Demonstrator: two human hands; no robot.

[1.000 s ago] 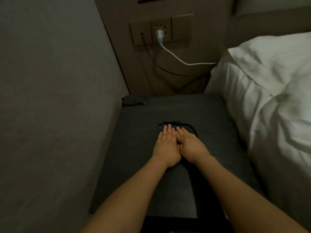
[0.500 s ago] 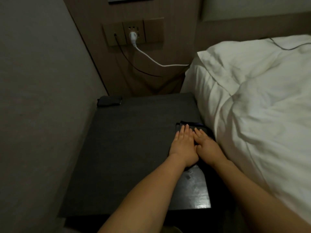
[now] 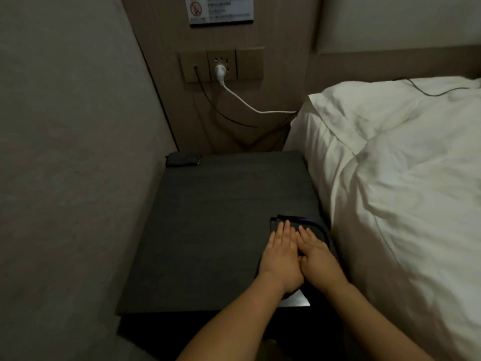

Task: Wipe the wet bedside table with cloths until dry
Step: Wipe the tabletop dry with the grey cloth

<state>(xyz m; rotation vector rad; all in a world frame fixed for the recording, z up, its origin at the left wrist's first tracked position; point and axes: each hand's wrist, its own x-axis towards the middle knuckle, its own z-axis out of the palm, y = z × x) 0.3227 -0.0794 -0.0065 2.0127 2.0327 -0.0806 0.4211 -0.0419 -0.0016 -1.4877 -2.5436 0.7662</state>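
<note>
Both hands, left hand (image 3: 279,252) and right hand (image 3: 316,256), lie flat and open on a dark cloth (image 3: 311,225) at the tabletop's (image 3: 208,230) right edge by the bed (image 3: 403,191). No grip needed, it looks thin, soft and light; I'd press with the palms so it doesn't bunch.

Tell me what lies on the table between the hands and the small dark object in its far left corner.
Nothing: in the head view, the table is bare between the hands and the dark object.
</note>
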